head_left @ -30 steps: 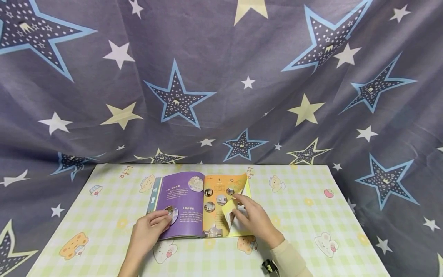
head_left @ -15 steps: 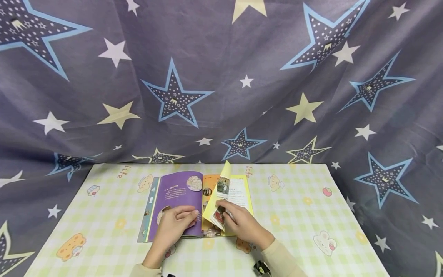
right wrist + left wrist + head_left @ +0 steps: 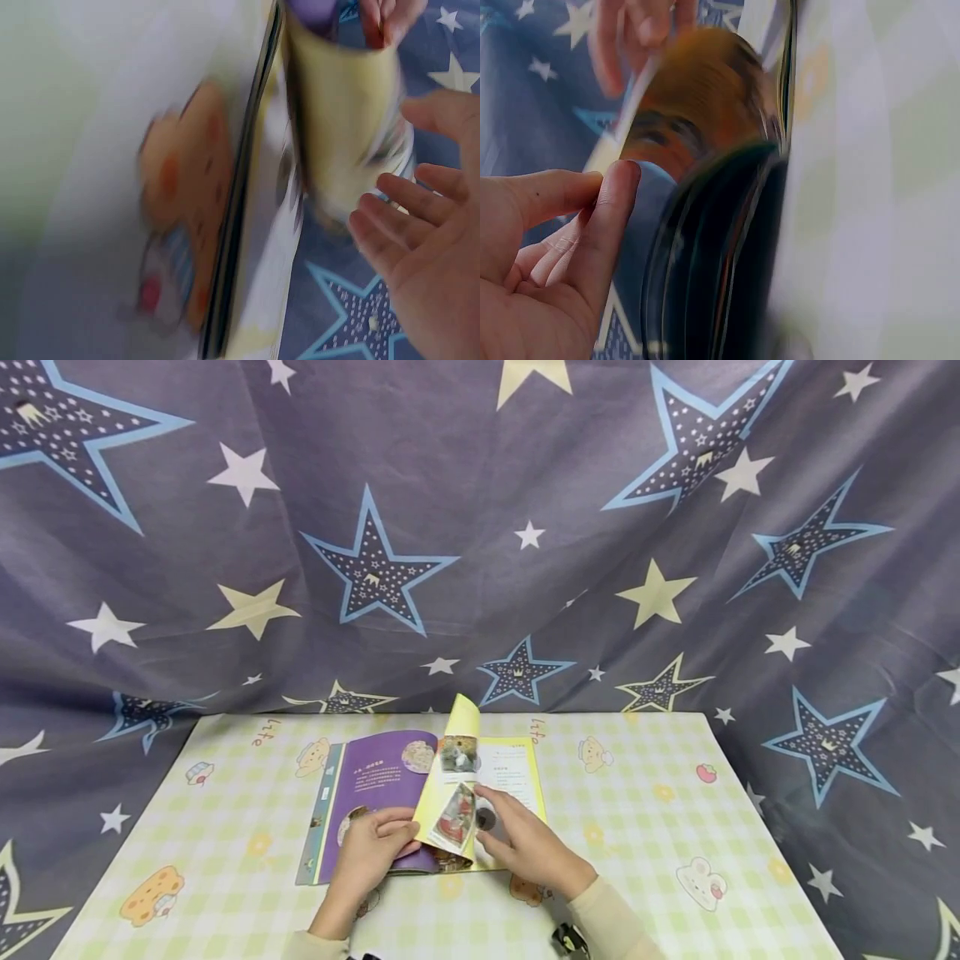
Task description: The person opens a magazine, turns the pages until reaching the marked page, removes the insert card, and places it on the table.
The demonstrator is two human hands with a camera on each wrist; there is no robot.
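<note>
An open magazine (image 3: 390,777) lies on the table, its left page purple with round food photos. One yellow-edged page (image 3: 459,756) with two pictures stands curled up over the spine. My left hand (image 3: 373,847) rests over the purple page and pinches the raised page's edge between thumb and finger, as the left wrist view shows at the fingertips (image 3: 619,176). Just right of that page is my right hand (image 3: 528,843), fingers apart and extended. In the right wrist view the right hand (image 3: 427,225) holds nothing, close beside the blurred page.
A green-and-white checked tablecloth (image 3: 637,827) with cartoon animals covers the table. Behind it hangs a dark curtain (image 3: 480,593) with stars. A small black device (image 3: 570,939) sits by the right sleeve.
The page has swung left from the right side and now stands over the spine. My left hand moved right and took its edge; my right hand moved left with the page, then let go.
</note>
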